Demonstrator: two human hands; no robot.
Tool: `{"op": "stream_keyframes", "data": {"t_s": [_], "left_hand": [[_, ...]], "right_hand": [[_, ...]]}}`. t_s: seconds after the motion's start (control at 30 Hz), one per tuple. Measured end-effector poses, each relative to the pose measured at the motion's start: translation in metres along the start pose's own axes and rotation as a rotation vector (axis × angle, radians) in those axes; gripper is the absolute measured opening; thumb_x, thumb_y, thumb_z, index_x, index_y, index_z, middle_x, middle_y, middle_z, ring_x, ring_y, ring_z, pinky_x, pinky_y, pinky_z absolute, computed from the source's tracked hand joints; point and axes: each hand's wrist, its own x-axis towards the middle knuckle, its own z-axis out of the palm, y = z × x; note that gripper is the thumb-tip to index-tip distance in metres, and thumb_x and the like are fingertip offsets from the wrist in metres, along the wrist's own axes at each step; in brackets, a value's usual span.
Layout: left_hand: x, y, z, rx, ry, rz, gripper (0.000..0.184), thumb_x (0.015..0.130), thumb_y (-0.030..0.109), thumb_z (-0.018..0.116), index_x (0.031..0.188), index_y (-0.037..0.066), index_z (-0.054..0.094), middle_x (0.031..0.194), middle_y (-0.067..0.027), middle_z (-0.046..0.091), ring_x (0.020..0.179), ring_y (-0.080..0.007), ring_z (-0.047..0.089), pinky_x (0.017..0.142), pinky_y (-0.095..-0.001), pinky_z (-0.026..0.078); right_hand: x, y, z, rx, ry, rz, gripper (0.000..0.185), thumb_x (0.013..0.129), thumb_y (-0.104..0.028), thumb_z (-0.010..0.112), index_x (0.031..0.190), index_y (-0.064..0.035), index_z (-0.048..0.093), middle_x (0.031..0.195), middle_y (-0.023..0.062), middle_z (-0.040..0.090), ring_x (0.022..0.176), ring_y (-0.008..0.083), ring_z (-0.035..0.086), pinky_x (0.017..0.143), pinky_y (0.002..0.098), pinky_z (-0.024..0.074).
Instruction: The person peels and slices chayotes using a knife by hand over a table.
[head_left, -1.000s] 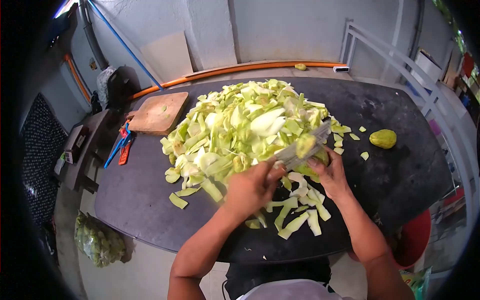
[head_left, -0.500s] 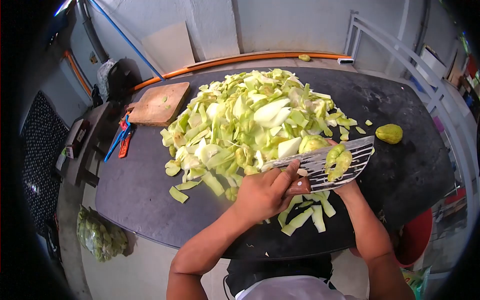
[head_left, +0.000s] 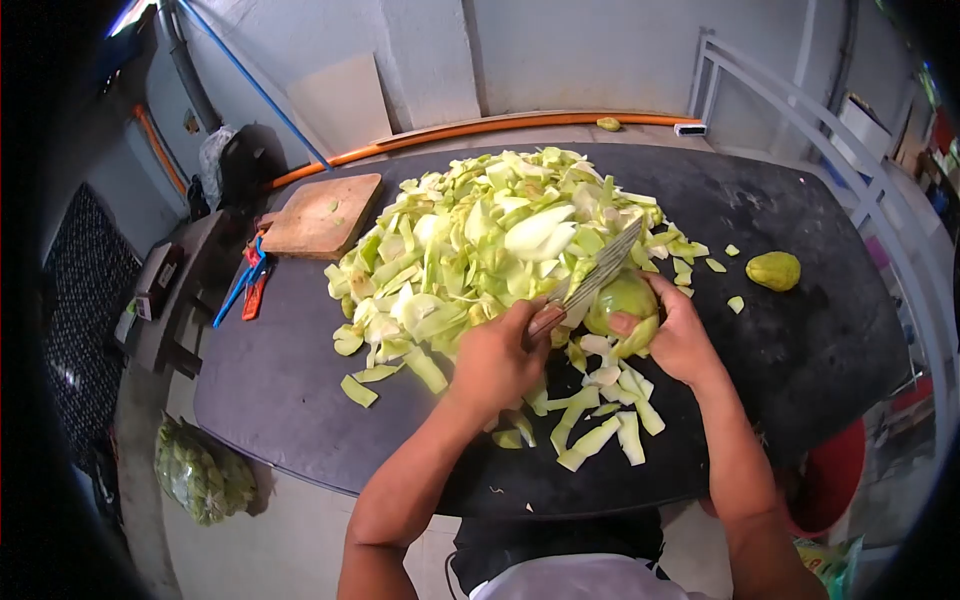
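My left hand (head_left: 500,362) is closed around the wooden handle of a broad-bladed knife (head_left: 608,260). Seen nearly edge-on, the blade slants up to the right against a chayote (head_left: 622,300). My right hand (head_left: 684,338) grips that chayote from the right, with a flap of peel hanging off its lower side. Just beyond both hands rises a large heap of green chayote peelings (head_left: 470,235). Loose strips of peel (head_left: 595,440) lie on the dark table below the knife.
A whole chayote (head_left: 773,270) rests on the table (head_left: 820,350) at the right. At the far left are a wooden cutting board (head_left: 322,215) and blue and red tools (head_left: 250,285). A bag of chayotes (head_left: 203,475) stands on the floor, and a red bin (head_left: 832,480) at lower right.
The blade has turned from broad side showing to nearly edge-on and shifted left. My right hand and the chayote, earlier mostly behind the blade, now show. More peel pieces lie below.
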Motion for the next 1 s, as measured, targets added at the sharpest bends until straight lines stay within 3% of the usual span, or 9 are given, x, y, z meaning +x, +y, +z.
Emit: {"op": "stream_keyframes", "data": {"t_s": [0.07, 0.27, 0.3, 0.4, 0.43, 0.57, 0.73, 0.9, 1.0], "left_hand": [[0.004, -0.004, -0.002, -0.024, -0.008, -0.003, 0.030, 0.086, 0.008, 0.072, 0.115, 0.004, 0.066, 0.084, -0.0191, 0.071, 0.075, -0.0343, 0.072, 0.067, -0.0374, 0.056], [-0.004, -0.002, -0.002, -0.044, -0.024, 0.180, 0.041, 0.082, 0.007, 0.074, 0.122, 0.003, 0.065, 0.084, -0.0172, 0.070, 0.073, -0.0334, 0.071, 0.067, -0.0376, 0.056], [-0.005, 0.001, -0.003, -0.013, -0.018, 0.223, 0.045, 0.080, 0.006, 0.074, 0.124, 0.003, 0.064, 0.082, -0.0163, 0.069, 0.072, -0.0328, 0.071, 0.065, -0.0376, 0.056], [-0.008, 0.007, -0.010, 0.046, -0.025, 0.382, 0.057, 0.079, 0.013, 0.077, 0.132, 0.004, 0.060, 0.081, -0.0104, 0.065, 0.069, -0.0291, 0.068, 0.059, -0.0388, 0.054], [-0.009, 0.008, -0.012, 0.060, -0.030, 0.440, 0.061, 0.078, 0.016, 0.078, 0.135, 0.005, 0.059, 0.082, -0.0080, 0.064, 0.068, -0.0275, 0.067, 0.057, -0.0394, 0.054], [-0.010, 0.008, -0.010, 0.098, -0.015, 0.525, 0.069, 0.076, 0.017, 0.078, 0.140, 0.005, 0.056, 0.074, -0.0050, 0.055, 0.062, -0.0243, 0.062, 0.052, -0.0378, 0.050], [-0.012, 0.013, -0.013, 0.077, -0.020, 0.538, 0.078, 0.063, 0.005, 0.077, 0.139, 0.005, 0.057, 0.073, -0.0060, 0.061, 0.060, -0.0254, 0.063, 0.053, -0.0364, 0.051], [-0.012, 0.017, -0.015, 0.102, -0.009, 0.568, 0.075, 0.066, 0.006, 0.078, 0.138, 0.004, 0.059, 0.071, -0.0043, 0.059, 0.057, -0.0230, 0.061, 0.050, -0.0352, 0.050], [-0.011, 0.018, -0.013, 0.085, 0.001, 0.569, 0.066, 0.072, 0.008, 0.077, 0.135, 0.004, 0.060, 0.071, -0.0054, 0.061, 0.056, -0.0235, 0.062, 0.050, -0.0353, 0.049]], "right_hand": [[0.003, 0.007, -0.003, -0.250, 0.046, -0.160, 0.057, 0.082, -0.028, 0.086, 0.124, 0.0000, 0.061, 0.112, 0.0054, 0.066, 0.098, 0.0111, 0.064, 0.084, 0.0273, 0.0544], [0.002, 0.008, -0.012, 0.178, 0.054, 0.192, 0.056, 0.074, -0.027, 0.091, 0.116, 0.0006, 0.066, 0.096, 0.0028, 0.069, 0.081, 0.0078, 0.062, 0.064, 0.0225, 0.0506], [0.000, 0.005, -0.009, 0.190, 0.061, 0.149, 0.052, 0.074, -0.026, 0.091, 0.112, -0.0003, 0.068, 0.092, 0.0008, 0.069, 0.077, 0.0046, 0.060, 0.057, 0.0206, 0.0464], [-0.002, 0.010, -0.008, 0.111, 0.096, 0.076, 0.050, 0.074, -0.024, 0.090, 0.112, -0.0001, 0.068, 0.092, -0.0002, 0.069, 0.081, 0.0065, 0.062, 0.065, 0.0229, 0.0506], [-0.001, 0.020, -0.005, 0.119, 0.105, -0.093, 0.049, 0.077, -0.018, 0.087, 0.116, 0.0017, 0.066, 0.102, 0.0023, 0.069, 0.091, 0.0100, 0.063, 0.080, 0.0267, 0.0529], [-0.001, 0.060, -0.025, 0.125, 0.086, -0.054, 0.048, 0.084, -0.006, 0.078, 0.127, 0.0028, 0.060, 0.120, 0.0083, 0.066, 0.106, 0.0131, 0.061, 0.096, 0.0307, 0.0491], [0.002, 0.067, -0.033, 0.232, 0.004, -0.045, 0.050, 0.087, -0.014, 0.078, 0.129, 0.0054, 0.059, 0.118, 0.0117, 0.068, 0.104, 0.0148, 0.064, 0.094, 0.0319, 0.0521], [0.006, 0.019, -0.017, 0.036, -0.024, 0.027, 0.033, 0.089, -0.018, 0.072, 0.113, 0.0044, 0.069, 0.103, 0.0060, 0.073, 0.092, 0.0085, 0.066, 0.084, 0.0252, 0.0537], [0.006, 0.022, -0.017, 0.044, 0.006, 0.013, 0.036, 0.089, -0.023, 0.073, 0.113, 0.0031, 0.069, 0.103, 0.0050, 0.072, 0.092, 0.0091, 0.066, 0.085, 0.0262, 0.0536]]}}
